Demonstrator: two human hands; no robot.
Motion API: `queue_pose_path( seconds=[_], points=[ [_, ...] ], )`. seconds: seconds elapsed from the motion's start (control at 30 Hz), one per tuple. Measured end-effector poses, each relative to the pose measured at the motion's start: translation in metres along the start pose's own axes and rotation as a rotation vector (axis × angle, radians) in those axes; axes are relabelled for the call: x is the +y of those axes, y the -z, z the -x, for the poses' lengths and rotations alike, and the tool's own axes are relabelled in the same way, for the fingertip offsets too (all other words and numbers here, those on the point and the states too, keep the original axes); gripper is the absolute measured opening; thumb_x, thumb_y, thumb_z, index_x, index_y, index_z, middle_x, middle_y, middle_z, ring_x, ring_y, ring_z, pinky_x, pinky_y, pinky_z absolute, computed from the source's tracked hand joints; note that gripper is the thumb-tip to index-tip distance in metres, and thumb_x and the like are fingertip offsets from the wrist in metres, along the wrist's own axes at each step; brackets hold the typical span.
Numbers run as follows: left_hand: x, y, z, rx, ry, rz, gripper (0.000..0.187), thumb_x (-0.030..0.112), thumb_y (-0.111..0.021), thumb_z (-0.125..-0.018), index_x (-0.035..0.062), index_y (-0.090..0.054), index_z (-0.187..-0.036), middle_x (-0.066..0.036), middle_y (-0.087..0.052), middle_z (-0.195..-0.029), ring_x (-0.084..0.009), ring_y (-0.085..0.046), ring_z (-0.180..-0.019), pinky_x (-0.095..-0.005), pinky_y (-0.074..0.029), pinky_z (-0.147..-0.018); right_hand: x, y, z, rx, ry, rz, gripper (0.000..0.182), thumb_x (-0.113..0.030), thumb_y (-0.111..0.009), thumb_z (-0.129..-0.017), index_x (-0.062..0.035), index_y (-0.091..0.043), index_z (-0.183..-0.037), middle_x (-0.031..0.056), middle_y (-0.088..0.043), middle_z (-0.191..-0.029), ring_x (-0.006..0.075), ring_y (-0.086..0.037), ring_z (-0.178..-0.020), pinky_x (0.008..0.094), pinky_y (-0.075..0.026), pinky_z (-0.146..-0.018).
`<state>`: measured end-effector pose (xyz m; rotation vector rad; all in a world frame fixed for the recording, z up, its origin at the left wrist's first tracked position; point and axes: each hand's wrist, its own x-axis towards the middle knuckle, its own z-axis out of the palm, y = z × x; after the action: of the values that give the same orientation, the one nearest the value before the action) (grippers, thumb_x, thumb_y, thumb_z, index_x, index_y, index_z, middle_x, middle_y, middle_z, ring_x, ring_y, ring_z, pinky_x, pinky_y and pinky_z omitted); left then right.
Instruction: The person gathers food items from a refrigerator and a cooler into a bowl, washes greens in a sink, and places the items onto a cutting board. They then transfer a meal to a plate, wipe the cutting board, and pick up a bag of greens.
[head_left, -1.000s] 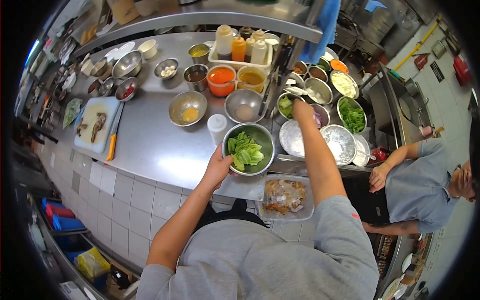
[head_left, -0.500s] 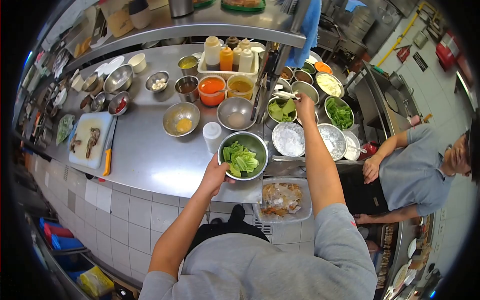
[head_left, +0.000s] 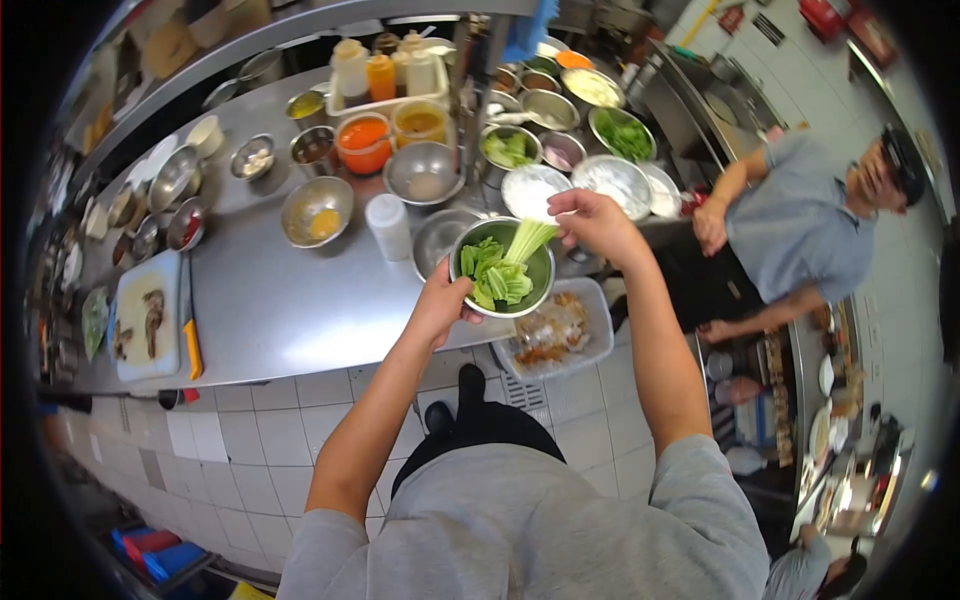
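Observation:
My left hand (head_left: 445, 303) grips the rim of a steel bowl (head_left: 543, 283), its thumb over the edge, holding it above the counter's front edge. Cut green leaves (head_left: 497, 275) lie in the bowl. A pale-ribbed leaf piece (head_left: 530, 240) stands tilted over the bowl's far right side. Close to its upper end is my right hand (head_left: 598, 228), thumb and forefinger parted; no firm grip on the leaf shows. Partly behind the held bowl, another steel bowl (head_left: 432, 240) rests on the counter.
Right of the counter bowls are tubs of leaves (head_left: 510, 148) and white powder (head_left: 535, 190). A squeeze bottle (head_left: 388, 228), egg bowl (head_left: 300, 215), cutting board (head_left: 135, 355) and orange-handled knife (head_left: 193, 350) stand left. A plastic bin (head_left: 598, 345) sits below; a co-worker (head_left: 810, 220) stands right.
My right hand has come back from the leaf tub to the held bowl, and a pale-ribbed leaf piece is now there. The view has shifted right, and the bowl has moved slightly.

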<state>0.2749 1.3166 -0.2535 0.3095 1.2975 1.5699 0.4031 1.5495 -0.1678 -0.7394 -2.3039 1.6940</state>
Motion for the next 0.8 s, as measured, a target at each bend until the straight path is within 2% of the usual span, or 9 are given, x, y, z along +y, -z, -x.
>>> queue_pose_path(
  seconds=[0.07,0.13,0.2,0.27,0.3,0.43,0.6,0.73,0.8],
  points=[
    [-0.009,-0.02,0.01,-0.093,-0.004,-0.038,0.052,0.001,-0.043,-0.083,0.0067,-0.038,-0.134,-0.012,-0.061,-0.104,-0.0162,-0.064,-0.067,-0.025,-0.053,-0.046,0.001,-0.01,0.048,0.141,0.105,0.379,0.035,-0.004,-0.066,-0.081,-0.0006,-0.058,-0.115,0.0059,-0.064,-0.097,0.0117,-0.061,-0.075,0.0253,-0.053,-0.065],
    [-0.026,-0.04,0.016,-0.167,0.054,-0.085,0.054,0.001,-0.043,-0.083,0.0088,-0.036,-0.136,-0.012,-0.06,-0.107,-0.0159,-0.064,-0.069,-0.0248,-0.053,-0.046,0.015,-0.021,0.091,0.095,0.151,0.273,0.05,-0.005,-0.07,-0.075,-0.0022,-0.054,-0.122,0.011,-0.06,-0.111,0.0187,-0.062,-0.091,0.0314,-0.052,-0.078],
    [-0.048,-0.066,0.024,-0.2,0.054,-0.093,0.055,0.001,-0.042,-0.084,0.0102,-0.035,-0.137,-0.012,-0.059,-0.11,-0.0163,-0.065,-0.069,-0.0249,-0.053,-0.046,0.044,-0.034,0.131,0.076,0.28,0.554,0.065,-0.01,-0.075,-0.07,-0.0066,-0.049,-0.129,0.0163,-0.05,-0.127,0.0285,-0.054,-0.111,0.0377,-0.046,-0.091],
    [-0.076,-0.093,0.03,-0.273,0.046,-0.142,0.055,0.001,-0.041,-0.084,0.0106,-0.033,-0.138,-0.011,-0.059,-0.108,-0.0168,-0.065,-0.07,-0.0253,-0.054,-0.045,0.063,-0.052,0.165,0.119,0.092,0.631,0.075,-0.016,-0.077,-0.066,-0.012,-0.045,-0.133,0.0196,-0.042,-0.132,0.0366,-0.045,-0.12,0.042,-0.041,-0.098],
    [-0.088,-0.11,0.034,-0.277,0.066,-0.168,0.055,0.0,-0.04,-0.084,0.0108,-0.033,-0.138,-0.011,-0.059,-0.107,-0.017,-0.065,-0.069,-0.0253,-0.054,-0.045,0.071,-0.062,0.177,0.201,0.026,0.667,0.069,-0.016,-0.075,-0.065,-0.0137,-0.05,-0.129,0.0178,-0.045,-0.126,0.0389,-0.048,-0.112,0.0422,-0.044,-0.093],
    [-0.134,-0.178,0.049,-0.404,0.181,-0.275,0.053,0.0,-0.04,-0.083,0.0112,-0.035,-0.135,-0.01,-0.058,-0.102,-0.017,-0.063,-0.07,-0.0271,-0.054,-0.044,0.122,-0.035,0.241,0.375,-0.091,0.708,0.031,-0.005,-0.067,-0.065,-0.0083,-0.057,-0.094,0.0132,-0.053,-0.103,0.0365,-0.054,-0.095,0.0441,-0.05,-0.074],
    [-0.217,-0.285,0.057,-0.57,0.371,-0.341,0.053,0.001,-0.041,-0.082,0.0122,-0.036,-0.133,-0.01,-0.057,-0.103,-0.0183,-0.062,-0.073,-0.0301,-0.055,-0.048,0.186,0.068,0.364,0.571,-0.06,0.418,0.029,-0.002,-0.062,-0.066,-0.0069,-0.056,-0.094,0.0152,-0.059,-0.092,0.0342,-0.059,-0.089,0.0398,-0.047,-0.075],
    [-0.29,-0.387,0.067,-0.723,0.544,-0.322,0.054,0.003,-0.044,-0.08,0.0123,-0.036,-0.132,-0.012,-0.055,-0.109,-0.023,-0.062,-0.084,-0.0382,-0.057,-0.059,0.218,0.143,0.473,0.662,-0.312,0.107,0.026,-0.006,-0.068,-0.07,-0.0059,-0.054,-0.092,0.012,-0.061,-0.089,0.0274,-0.06,-0.085,0.0357,-0.047,-0.077],
    [-0.321,-0.443,0.077,-0.701,0.54,-0.318,0.055,0.002,-0.044,-0.08,0.0118,-0.035,-0.133,-0.013,-0.056,-0.111,-0.0242,-0.063,-0.088,-0.0391,-0.057,-0.061,0.245,0.178,0.525,0.72,-0.197,0.113,0.028,-0.011,-0.073,-0.072,-0.0057,-0.054,-0.093,0.0093,-0.062,-0.089,0.0226,-0.06,-0.085,0.0338,-0.047,-0.076]
  ],
)
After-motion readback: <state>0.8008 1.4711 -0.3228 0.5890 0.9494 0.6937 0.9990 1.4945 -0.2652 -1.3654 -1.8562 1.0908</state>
